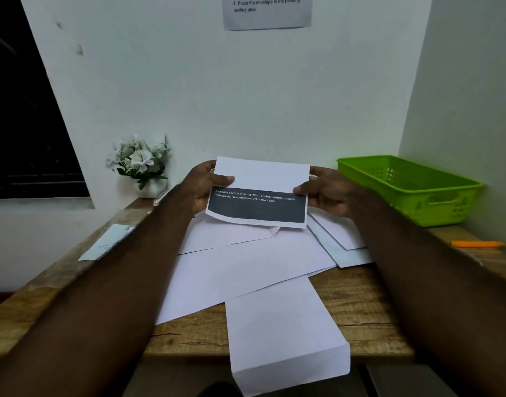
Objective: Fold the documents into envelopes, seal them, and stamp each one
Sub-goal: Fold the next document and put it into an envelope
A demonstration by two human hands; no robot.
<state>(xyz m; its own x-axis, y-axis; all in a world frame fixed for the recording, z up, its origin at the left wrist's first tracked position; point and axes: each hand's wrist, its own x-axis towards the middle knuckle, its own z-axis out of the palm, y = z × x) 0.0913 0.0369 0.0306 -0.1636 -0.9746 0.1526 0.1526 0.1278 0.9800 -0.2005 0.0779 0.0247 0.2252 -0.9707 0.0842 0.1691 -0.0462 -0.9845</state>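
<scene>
Your left hand (201, 187) and right hand (326, 190): thumbs in front, fingers behind, pinching the side edges of the folded white sheet with dark printed band (259, 206). It's held over loose white papers (246, 262), far centre. Square your edges, then crease firmly.

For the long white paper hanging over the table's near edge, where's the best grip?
Pinch the long white paper at its overhanging near end, coming from the person's side: that end juts past the table edge, likely leaving room beneath for a pinch. Its far end lies under loose sheets.
</scene>
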